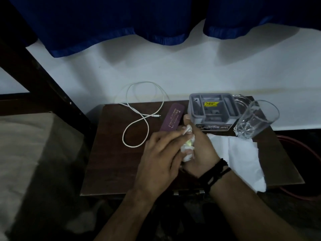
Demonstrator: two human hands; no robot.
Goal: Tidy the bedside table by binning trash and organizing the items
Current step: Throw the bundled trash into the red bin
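Over the middle of the dark wooden bedside table [111, 167], my right hand [199, 153] grips a crumpled white wad of trash [188, 151] with a yellow-green bit showing in it. My left hand [159, 157] meets it from the left, and its fingertips pinch the top of the wad. A white charging cable [139, 119] lies looped at the back left of the table. A purple flat case [172, 119] lies beside the cable. A grey organizer tray [213, 108] stands at the back. A clear drinking glass [255, 119] stands at the right, next to the tray.
A white sheet of paper [243, 159] lies on the table's right side and hangs over the front edge. A bed with a pale sheet [26, 153] and a dark wooden frame [34, 70] stands on the left. Blue curtains [121, 23] hang on the wall behind.
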